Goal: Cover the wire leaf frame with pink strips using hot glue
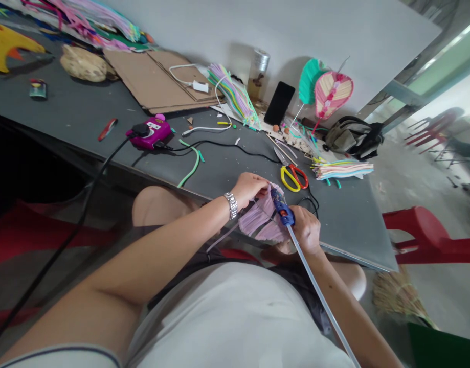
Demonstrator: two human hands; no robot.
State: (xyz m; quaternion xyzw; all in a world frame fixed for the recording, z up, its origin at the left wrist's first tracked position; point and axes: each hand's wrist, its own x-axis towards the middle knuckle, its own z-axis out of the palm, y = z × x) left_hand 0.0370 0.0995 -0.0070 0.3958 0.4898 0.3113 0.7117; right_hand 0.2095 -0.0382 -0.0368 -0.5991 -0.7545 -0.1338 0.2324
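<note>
My left hand (252, 188), with a metal watch on the wrist, pinches the upper edge of a lilac leaf-shaped piece (258, 222) made of fuzzy pipe cleaners. In my right hand (307, 227) is a blue glue gun (283, 207), its nozzle end over the top of the lilac piece near my left fingertips. A long clear glue stick (319, 289) sticks out of the back of the gun toward my body. The piece hangs at the table's front edge, above my lap. One lilac strip trails down from it to the left.
Scissors (292, 176) with yellow and red handles lie just beyond my hands, beside a black cord. A purple power adapter (152, 133), cardboard (150, 76), pipe-cleaner bundles (344, 168), a phone (280, 102) and green and pink leaf fans (333, 94) are on the grey table.
</note>
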